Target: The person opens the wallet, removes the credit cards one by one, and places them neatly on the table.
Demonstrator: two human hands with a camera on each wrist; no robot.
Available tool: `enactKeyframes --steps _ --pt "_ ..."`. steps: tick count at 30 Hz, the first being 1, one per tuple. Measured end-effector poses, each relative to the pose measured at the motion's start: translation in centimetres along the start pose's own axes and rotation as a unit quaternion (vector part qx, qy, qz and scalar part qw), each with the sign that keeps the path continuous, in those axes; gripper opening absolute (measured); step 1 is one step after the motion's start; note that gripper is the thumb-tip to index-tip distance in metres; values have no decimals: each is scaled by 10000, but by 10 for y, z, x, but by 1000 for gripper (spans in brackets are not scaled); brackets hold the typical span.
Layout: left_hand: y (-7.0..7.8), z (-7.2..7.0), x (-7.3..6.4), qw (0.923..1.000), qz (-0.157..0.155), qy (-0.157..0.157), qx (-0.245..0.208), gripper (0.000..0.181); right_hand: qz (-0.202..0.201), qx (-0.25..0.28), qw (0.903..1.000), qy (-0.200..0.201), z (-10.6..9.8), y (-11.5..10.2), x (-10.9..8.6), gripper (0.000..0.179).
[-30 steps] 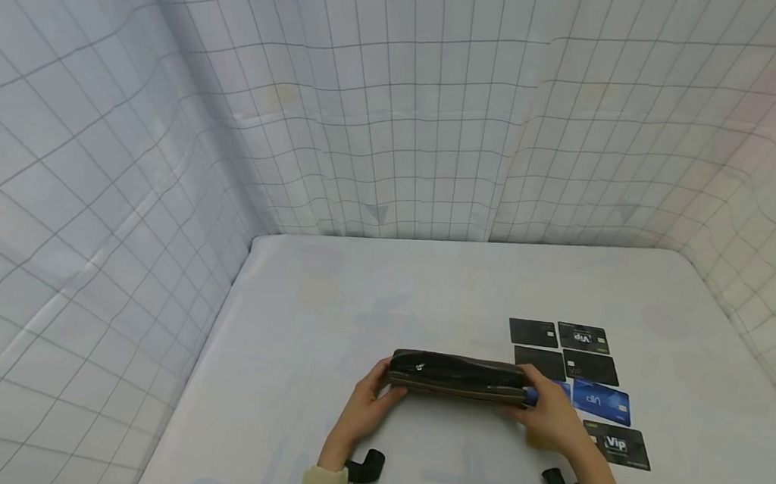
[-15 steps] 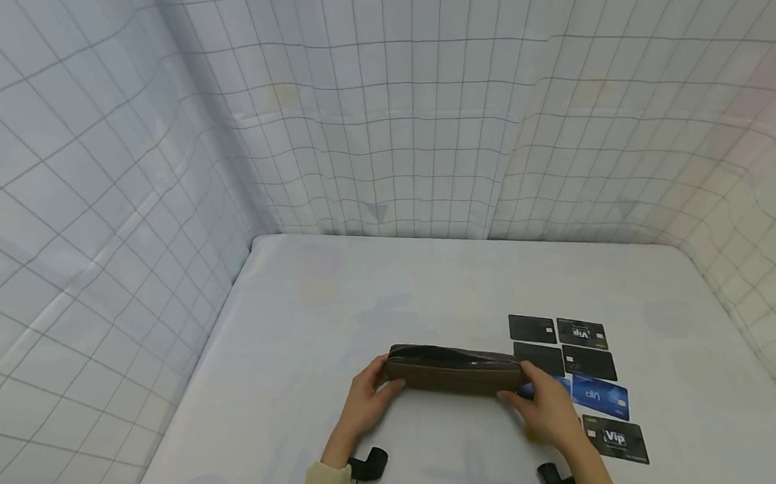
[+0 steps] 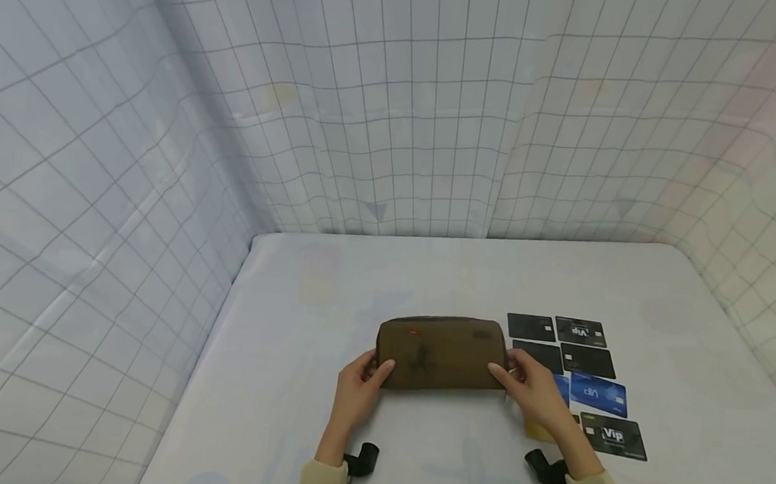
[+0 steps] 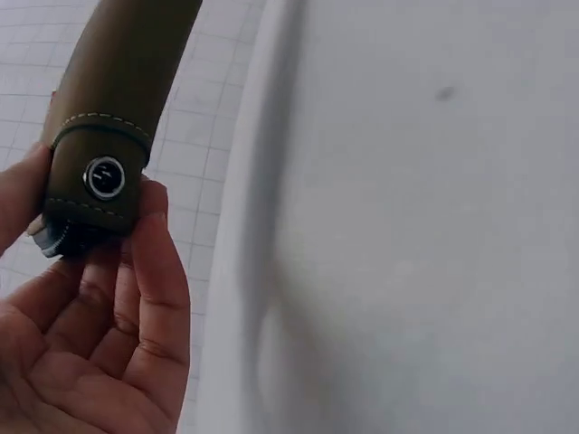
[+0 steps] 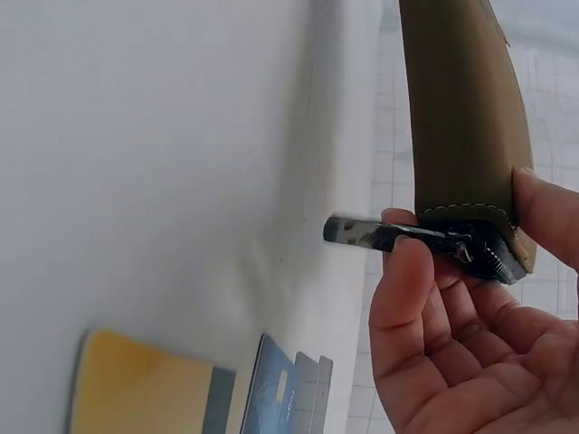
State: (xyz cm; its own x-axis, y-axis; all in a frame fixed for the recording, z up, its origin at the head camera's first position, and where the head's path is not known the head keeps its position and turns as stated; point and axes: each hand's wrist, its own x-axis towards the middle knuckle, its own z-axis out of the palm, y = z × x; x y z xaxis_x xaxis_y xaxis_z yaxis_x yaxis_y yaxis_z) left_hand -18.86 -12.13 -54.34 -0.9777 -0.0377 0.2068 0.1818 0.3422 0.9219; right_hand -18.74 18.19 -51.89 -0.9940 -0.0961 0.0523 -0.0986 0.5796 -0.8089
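A long brown zip wallet (image 3: 444,353) is held up over the table, its broad flat face toward the head camera. My left hand (image 3: 357,391) grips its left end, thumb on the near face and fingers behind. In the left wrist view that end carries a stitched strap with a round metal snap (image 4: 104,178). At the other end my right hand (image 3: 536,394) pinches the wallet between thumb and fingers. The right wrist view shows a dark zip pull (image 5: 362,232) sticking out past those fingers. How far the zip is drawn is hidden.
To the right, bank-style cards lie in rows on the white table (image 3: 301,303): several black ones, including a black VIP card (image 3: 614,436), a blue card (image 3: 598,395), and a yellow card (image 3: 539,432) partly under the right forearm. White grid-lined curtains (image 3: 397,121) enclose the table.
The wallet has tipped from its dark zip edge facing up to its broad brown face showing. Both hands have turned with it, keeping their grip at the ends. The cards stay put.
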Motion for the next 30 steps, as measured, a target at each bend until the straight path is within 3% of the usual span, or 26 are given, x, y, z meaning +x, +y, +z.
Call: enactKeyframes --steps 11,19,30 --pt "6 -9 8 9967 -645 17 496 41 415 -313 9978 -411 2 -8 11 40" --pt "1 -10 6 9929 -784 -235 867 37 581 -476 9958 -524 9 -3 16 41" --pt "4 -9 5 9905 -884 -179 1039 39 931 -650 9919 -567 13 -4 15 53"
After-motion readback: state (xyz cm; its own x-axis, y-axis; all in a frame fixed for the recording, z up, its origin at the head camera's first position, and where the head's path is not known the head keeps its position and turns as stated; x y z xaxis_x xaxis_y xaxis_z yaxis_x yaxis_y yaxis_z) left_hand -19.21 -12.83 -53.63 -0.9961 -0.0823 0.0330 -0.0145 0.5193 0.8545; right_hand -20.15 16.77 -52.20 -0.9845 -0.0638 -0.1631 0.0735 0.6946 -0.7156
